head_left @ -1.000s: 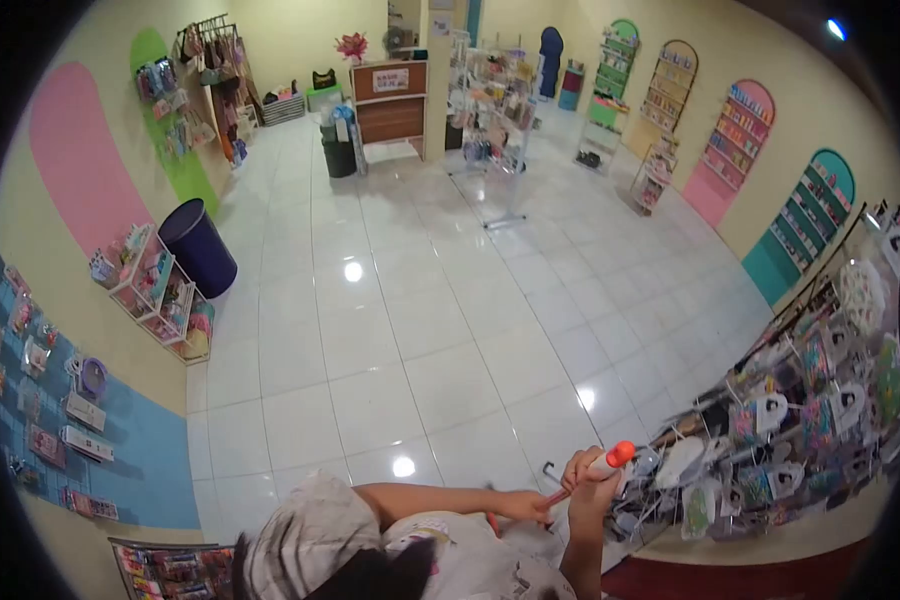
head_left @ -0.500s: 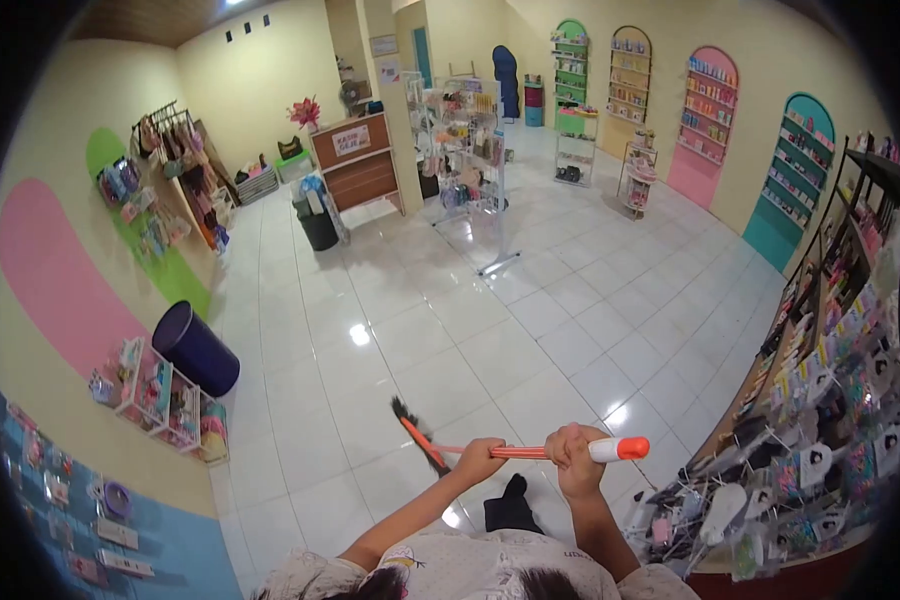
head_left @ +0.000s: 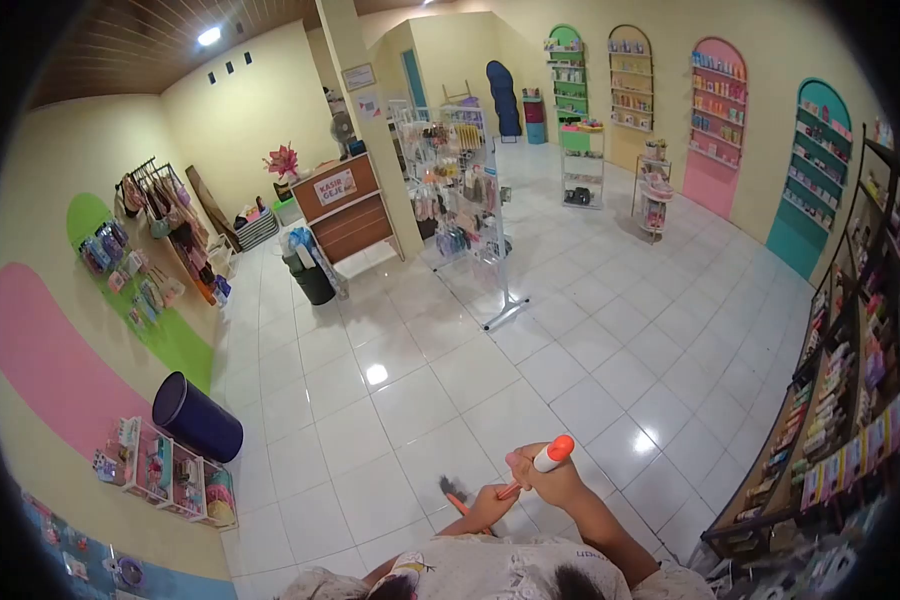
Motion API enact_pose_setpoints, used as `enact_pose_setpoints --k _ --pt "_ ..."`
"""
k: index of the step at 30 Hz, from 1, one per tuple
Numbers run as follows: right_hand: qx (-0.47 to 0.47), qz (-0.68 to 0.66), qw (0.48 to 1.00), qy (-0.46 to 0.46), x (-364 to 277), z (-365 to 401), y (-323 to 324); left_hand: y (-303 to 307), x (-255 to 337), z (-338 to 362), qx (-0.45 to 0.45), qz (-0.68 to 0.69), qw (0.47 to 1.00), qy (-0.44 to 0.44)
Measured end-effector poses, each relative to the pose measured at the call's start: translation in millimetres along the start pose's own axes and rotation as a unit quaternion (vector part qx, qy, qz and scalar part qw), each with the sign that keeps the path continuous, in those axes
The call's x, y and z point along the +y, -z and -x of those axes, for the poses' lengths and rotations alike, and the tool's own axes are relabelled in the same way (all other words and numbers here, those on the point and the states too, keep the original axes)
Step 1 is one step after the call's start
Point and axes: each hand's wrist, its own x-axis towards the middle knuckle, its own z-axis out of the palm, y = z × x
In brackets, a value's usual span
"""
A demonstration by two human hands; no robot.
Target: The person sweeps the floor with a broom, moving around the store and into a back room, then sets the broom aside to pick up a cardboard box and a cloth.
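Note:
A broom with an orange handle and a white, orange-tipped end is held in front of my body. My right hand is closed round it just below the white end. Lower on the handle, my left hand grips the orange part. Past my left hand, part of the broom's orange and dark head shows near the white tiled floor; my hand and arm hide the rest.
A dark blue bin and a small white rack stand at left. Goods fill the dark shelving at right. Ahead are a white wheeled display stand, a brown counter and a black bin.
The view has tilted up and shifted. The broom handle now slants more steeply, its white end higher and further left in view. Its head has dropped lower, closer to my body.

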Motion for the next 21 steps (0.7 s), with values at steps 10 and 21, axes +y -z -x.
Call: enact_pose_setpoints --k 10,21 --pt "0.039 -0.023 0.999 0.029 37.5 -169.6 120.7 32.0 -10.6 -205.8 0.058 -0.005 0.998 -0.016" --pt "0.095 0.07 0.992 0.044 6.9 -379.0 298.9 37.1 34.7 -515.6 -0.159 -0.047 0.982 -0.092"
